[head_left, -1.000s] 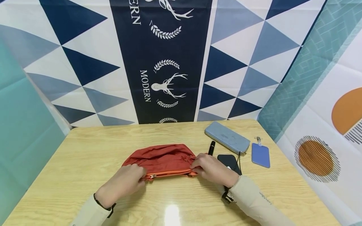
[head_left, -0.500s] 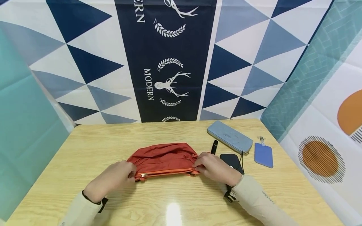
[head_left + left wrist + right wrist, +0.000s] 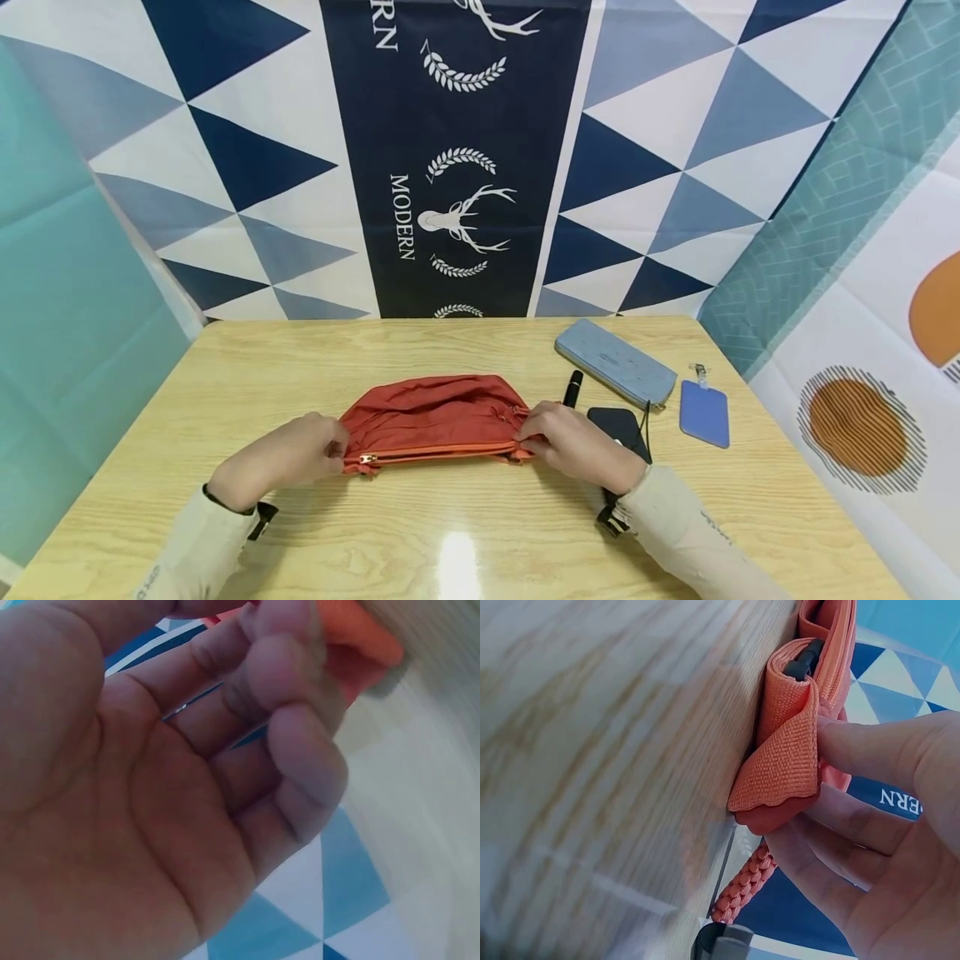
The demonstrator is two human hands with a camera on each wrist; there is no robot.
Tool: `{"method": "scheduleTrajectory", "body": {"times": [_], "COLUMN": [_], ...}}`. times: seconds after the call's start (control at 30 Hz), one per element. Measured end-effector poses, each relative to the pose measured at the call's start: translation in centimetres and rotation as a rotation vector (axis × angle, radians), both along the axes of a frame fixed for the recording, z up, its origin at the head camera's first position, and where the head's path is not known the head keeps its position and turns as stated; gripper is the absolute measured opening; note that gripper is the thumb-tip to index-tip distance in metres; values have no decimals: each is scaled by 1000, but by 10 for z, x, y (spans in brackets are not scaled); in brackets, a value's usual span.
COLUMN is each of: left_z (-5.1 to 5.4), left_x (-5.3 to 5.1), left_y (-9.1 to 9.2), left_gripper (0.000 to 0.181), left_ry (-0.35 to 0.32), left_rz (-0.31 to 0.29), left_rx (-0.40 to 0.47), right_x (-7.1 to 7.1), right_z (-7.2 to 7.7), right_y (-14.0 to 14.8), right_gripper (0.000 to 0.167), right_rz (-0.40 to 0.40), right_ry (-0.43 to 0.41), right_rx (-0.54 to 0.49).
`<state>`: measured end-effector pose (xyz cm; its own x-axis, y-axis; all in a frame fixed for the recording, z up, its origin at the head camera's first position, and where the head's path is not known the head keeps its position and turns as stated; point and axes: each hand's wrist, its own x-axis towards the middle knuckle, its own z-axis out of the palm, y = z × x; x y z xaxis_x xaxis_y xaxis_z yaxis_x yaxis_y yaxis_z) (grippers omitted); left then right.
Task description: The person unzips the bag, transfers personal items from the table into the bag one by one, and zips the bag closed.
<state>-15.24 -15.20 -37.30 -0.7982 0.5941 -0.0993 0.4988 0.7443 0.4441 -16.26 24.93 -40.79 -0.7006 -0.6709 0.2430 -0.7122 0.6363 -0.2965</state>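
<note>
A red fabric pouch (image 3: 438, 417) with an orange-edged zip along its near side lies on the wooden table. The metal zip slider (image 3: 367, 458) is near its left end, and a dark slit shows along the zip. My left hand (image 3: 300, 450) holds that left end with curled fingers; in the left wrist view, orange fabric (image 3: 360, 634) shows beyond the fingertips. At the right end, my right hand (image 3: 577, 446) pinches the pouch between thumb and fingers. The right wrist view shows a folded orange webbing tab (image 3: 784, 742) and a braided cord (image 3: 746, 881) there.
To the right of the pouch are a black pen-like stick (image 3: 573, 388) and a black item with a cord (image 3: 615, 425), partly behind my right hand. A light blue wallet (image 3: 615, 360) and a blue badge holder (image 3: 705, 412) lie beyond. Patterned cloth hangs behind the table (image 3: 262, 358).
My left hand has moved left, and the zip slider has shifted left toward the pouch's end. The dark slit along the zip shows more. My right hand keeps its pinch on the right end.
</note>
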Motion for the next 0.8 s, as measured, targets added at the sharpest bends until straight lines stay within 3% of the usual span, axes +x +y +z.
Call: {"method": "scheduleTrajectory", "body": {"times": [0.2, 0.5, 0.67, 0.8], "left_z": [4, 8, 6, 5], "left_x": [-1, -7, -3, 3], "left_y": [-8, -20, -16, -6], "left_gripper": [34, 31, 33, 37], "left_ry": [-11, -97, -64, -51], "left_rz": [8, -14, 5, 56], "left_rx": [-19, 53, 9, -61], "right_x": [-2, -1, -2, -4], "right_z": [-2, 1, 0, -2], "right_y": [1, 1, 3, 5], "right_gripper": [14, 17, 21, 23], "right_rz": [11, -2, -1, 24], "right_ry": [-8, -21, -11, -24], "right_rx": [-6, 5, 6, -19]}}
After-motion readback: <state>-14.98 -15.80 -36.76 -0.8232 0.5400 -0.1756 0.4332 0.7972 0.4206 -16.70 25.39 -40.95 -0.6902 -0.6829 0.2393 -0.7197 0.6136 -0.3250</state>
